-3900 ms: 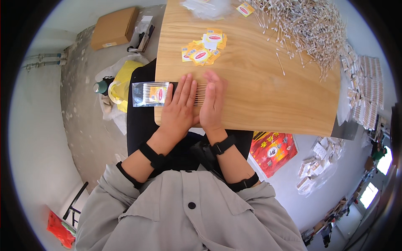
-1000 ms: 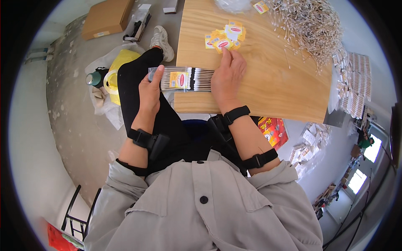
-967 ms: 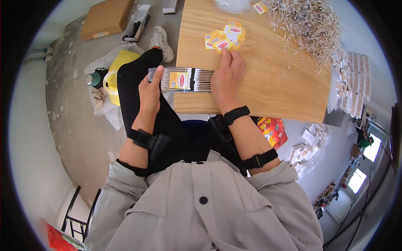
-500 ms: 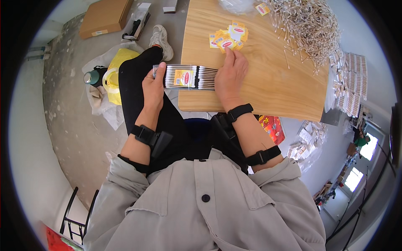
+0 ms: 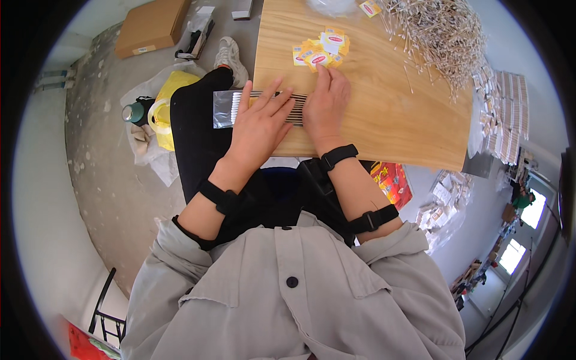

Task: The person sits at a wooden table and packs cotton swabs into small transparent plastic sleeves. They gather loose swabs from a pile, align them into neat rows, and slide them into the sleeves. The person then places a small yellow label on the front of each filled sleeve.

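Note:
A clear bag of cotton swabs lies across the table's left edge, its loose plastic end sticking out over my leg. My left hand rests palm down on it with the fingers spread, covering the middle of the swabs and the label inside. At the other end of the bag, my right hand is closed, with its curled fingers against the swab ends; the thumb is hidden. Just beyond the right fingertips is a small pile of yellow and white labels.
A large heap of loose cotton swabs covers the far right of the wooden table. Stacked packs stand past its right edge. A cardboard box, yellow bag and green bottle are on the floor at left.
My left hand has let go of the bag's left end and moved right, now flat over the swabs and label. The right hand stays at the other end, slightly shifted in view.

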A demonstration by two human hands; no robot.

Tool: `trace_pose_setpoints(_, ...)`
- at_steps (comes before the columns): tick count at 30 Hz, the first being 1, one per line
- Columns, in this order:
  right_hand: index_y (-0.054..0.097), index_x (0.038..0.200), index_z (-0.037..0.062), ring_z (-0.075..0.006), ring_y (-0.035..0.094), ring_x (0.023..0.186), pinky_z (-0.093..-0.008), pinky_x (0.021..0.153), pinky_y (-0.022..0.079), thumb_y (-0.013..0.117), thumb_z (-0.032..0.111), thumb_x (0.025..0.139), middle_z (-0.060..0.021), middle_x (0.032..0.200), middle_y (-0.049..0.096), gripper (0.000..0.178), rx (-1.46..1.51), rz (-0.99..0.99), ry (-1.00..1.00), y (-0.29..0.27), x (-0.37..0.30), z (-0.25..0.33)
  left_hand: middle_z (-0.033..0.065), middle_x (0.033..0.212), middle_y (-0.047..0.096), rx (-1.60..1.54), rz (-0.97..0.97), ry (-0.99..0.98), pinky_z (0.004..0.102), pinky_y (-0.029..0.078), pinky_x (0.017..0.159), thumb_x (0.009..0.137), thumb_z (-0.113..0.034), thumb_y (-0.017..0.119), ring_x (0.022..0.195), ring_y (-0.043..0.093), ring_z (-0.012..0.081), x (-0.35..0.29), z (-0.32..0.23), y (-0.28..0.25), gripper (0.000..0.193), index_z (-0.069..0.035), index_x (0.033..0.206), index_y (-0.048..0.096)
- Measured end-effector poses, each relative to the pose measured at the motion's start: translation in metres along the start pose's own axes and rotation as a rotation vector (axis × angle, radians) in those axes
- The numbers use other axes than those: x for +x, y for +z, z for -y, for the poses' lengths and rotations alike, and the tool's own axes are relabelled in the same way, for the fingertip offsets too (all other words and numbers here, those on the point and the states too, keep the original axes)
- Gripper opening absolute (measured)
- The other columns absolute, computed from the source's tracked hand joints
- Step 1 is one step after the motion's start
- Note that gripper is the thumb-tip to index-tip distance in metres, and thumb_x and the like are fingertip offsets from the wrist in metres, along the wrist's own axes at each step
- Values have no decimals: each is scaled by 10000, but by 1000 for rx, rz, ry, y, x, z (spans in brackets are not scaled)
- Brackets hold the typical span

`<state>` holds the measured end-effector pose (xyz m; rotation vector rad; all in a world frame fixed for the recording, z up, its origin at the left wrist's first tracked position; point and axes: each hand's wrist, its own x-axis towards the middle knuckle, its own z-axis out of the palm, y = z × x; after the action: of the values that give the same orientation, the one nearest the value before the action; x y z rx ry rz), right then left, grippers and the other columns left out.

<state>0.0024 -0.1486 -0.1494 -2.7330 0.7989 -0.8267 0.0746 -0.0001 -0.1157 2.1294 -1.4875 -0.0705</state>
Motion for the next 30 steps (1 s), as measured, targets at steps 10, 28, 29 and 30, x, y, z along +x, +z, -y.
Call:
trace_pose_setpoints(10,549,1217,23,-347,465,1121,-449,994,365,538,9,839,-144,1157,507,378,15,-4,-6,1,0,0,71,1341,586,-2,-29,11,542,193,1169,781,-180,754,1360,439,265,-4,2,1,517,-81,1267,608)
trace_pose_setpoints(28,550,1210,16,-344,462,1096,-449,994,363,539,2,842,-143,1142,500,369,-50,8,-27,3,1,1,10,795,659,-1461,-439,-1057,226,463,618,951,-319,663,679,592,63,-25,64,32,296,-24,926,657)
trace_pose_setpoints(29,550,1209,15,-344,462,1095,-450,994,363,540,2,841,-142,1140,500,369,-47,3,-36,3,2,1,2,774,651,-1439,-450,-1047,225,447,591,951,-324,661,653,576,57,-26,65,35,299,-27,915,656)
trace_pose_setpoints(30,550,1208,15,-344,462,1095,-450,993,363,542,3,840,-142,1139,500,369,-44,-2,-46,4,2,2,-6,753,642,-1417,-461,-1036,224,431,563,952,-329,660,626,559,51,-27,66,38,303,-30,904,656)
